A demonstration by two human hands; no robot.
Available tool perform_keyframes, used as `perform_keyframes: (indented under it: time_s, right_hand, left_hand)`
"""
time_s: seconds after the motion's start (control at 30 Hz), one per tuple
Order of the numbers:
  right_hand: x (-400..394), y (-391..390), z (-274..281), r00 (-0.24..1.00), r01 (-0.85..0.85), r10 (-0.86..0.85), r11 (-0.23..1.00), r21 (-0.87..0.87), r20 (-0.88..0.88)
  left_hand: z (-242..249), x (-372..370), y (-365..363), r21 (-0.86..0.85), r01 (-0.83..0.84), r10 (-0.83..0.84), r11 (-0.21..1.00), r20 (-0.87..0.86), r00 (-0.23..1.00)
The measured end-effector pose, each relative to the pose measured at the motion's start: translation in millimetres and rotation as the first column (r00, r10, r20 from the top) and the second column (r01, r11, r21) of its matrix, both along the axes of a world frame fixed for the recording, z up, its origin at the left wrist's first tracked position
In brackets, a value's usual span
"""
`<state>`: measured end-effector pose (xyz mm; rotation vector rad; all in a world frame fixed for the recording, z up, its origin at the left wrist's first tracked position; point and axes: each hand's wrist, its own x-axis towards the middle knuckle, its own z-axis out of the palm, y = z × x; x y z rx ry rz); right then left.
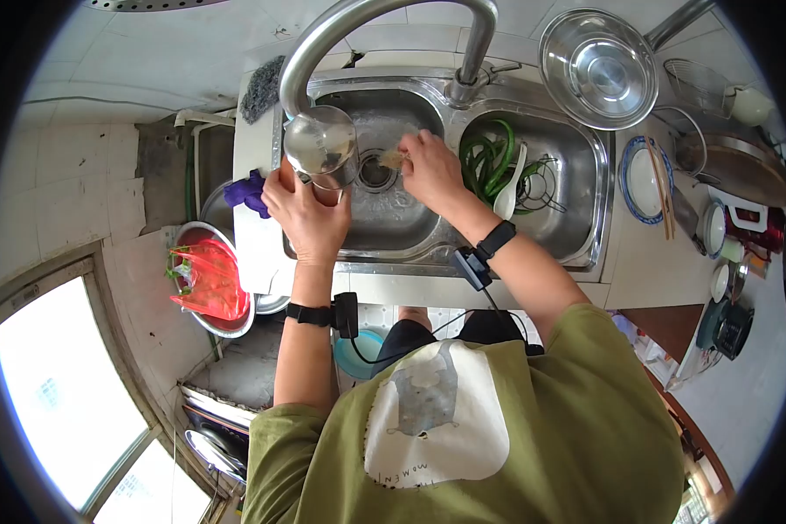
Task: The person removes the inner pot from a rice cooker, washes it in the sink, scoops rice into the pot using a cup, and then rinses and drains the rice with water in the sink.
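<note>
My left hand [308, 214] is closed around the lower part of a clear glass jug [321, 141], which is tilted under the tap over the left sink basin [399, 229]. Something dark shows through the glass; I cannot make out what. My right hand [431, 170] hovers above the same basin, near the drain [376, 175], its fingers pinching a small tan scrubbing pad [394, 161]. The two hands are apart, and the pad does not touch the jug.
A curved steel tap [301, 65] arches over the basin. Green vegetables [489, 166] and a white spoon [509, 188] lie in the right basin. Nearby are a steel bowl [598, 70], a plate with chopsticks [644, 183], a purple cloth [249, 194] and a red bag [214, 279].
</note>
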<state>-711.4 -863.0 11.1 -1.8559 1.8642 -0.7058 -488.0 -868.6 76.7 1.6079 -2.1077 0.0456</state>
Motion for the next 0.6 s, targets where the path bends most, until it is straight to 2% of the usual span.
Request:
perform_keyframes:
  time_s: [0.07, 0.1, 0.17, 0.2, 0.23, 0.27, 0.3, 0.33, 0.37, 0.43, 0.47, 0.5, 0.53, 0.57, 0.6]
  right_hand:
    - [1.2, -2.5, 5.2, 0.997, 0.074, -0.074, 0.996, -0.043, 0.01]
    - [2.8, -3.8, 4.7, 0.997, 0.074, -0.074, 0.996, -0.045, 0.011]
    - [7.2, -6.1, 7.7, 0.972, 0.168, -0.149, 0.981, -0.093, 0.18]
    - [13.0, -7.9, 10.8, 0.972, 0.168, -0.15, 0.981, -0.092, 0.181]
    - [22.7, -11.8, 13.6, 0.915, 0.148, -0.107, 0.986, -0.078, 0.389]
    - [34.2, -15.8, 20.7, 0.813, 0.125, -0.063, 0.99, -0.067, 0.579]
    - [48.6, -18.8, 24.9, 0.746, 0.087, 0.057, 0.98, -0.181, 0.664]
    - [58.2, -20.1, 23.1, 0.798, -0.054, 0.108, 0.993, -0.109, 0.593]
    - [65.6, -20.0, 15.8, 0.835, -0.186, 0.171, 0.982, -0.024, 0.522]
    - [77.9, -9.3, 8.3, 0.892, -0.374, 0.249, 0.876, 0.306, 0.377]
    - [86.5, -7.0, 12.9, 0.894, -0.371, 0.198, 0.832, 0.414, 0.403]
    - [94.8, -4.2, 13.8, 0.894, -0.371, 0.199, 0.832, 0.414, 0.401]
    - [102.5, -3.3, 14.3, 0.764, -0.505, 0.26, 0.811, 0.296, 0.59]
    - [111.1, -2.5, 14.0, 0.588, -0.606, 0.308, 0.78, 0.155, 0.748]
    - [122.2, -6.5, 13.5, 0.588, -0.607, 0.306, 0.779, 0.159, 0.749]
  left_hand:
    - [-3.1, 4.6, -4.2, -0.105, -0.087, 0.087, 0.991, 0.004, 0.996]
    - [-2.7, 5.7, -4.7, -0.106, -0.086, 0.087, 0.991, 0.005, 0.996]
    - [-1.9, 7.5, -4.2, -0.044, -0.166, 0.164, 0.985, -0.042, 0.986]
    - [-5.9, 11.1, -3.3, -0.039, -0.187, 0.186, 0.982, -0.029, 0.982]
    - [-9.6, 13.0, -3.2, -0.039, -0.186, 0.185, 0.982, -0.029, 0.982]
    - [-14.5, 15.1, -2.4, 0.033, -0.215, 0.218, 0.976, -0.14, 0.966]
    - [-17.2, 17.2, -1.5, 0.109, -0.234, 0.255, 0.966, -0.247, 0.935]
    - [-18.6, 21.4, 0.8, 0.243, -0.222, 0.295, 0.944, -0.33, 0.897]
    - [-16.5, 22.0, 3.1, 0.243, -0.22, 0.294, 0.945, -0.329, 0.897]
    - [-7.4, 22.3, 4.1, 0.361, -0.1, 0.302, 0.927, -0.562, 0.77]
    - [-1.1, 19.3, 4.5, 0.415, -0.116, 0.348, 0.902, -0.545, 0.762]
    - [-5.0, 20.1, 3.9, 0.415, -0.115, 0.349, 0.903, -0.547, 0.761]
    - [-10.1, 19.9, 1.7, 0.42, -0.006, 0.35, 0.908, -0.749, 0.562]
    - [-14.6, 21.2, 2.4, 0.398, 0.102, 0.35, 0.912, -0.882, 0.317]
    - [-17.5, 19.8, 6.9, 0.475, 0.162, 0.458, 0.865, -0.879, 0.134]
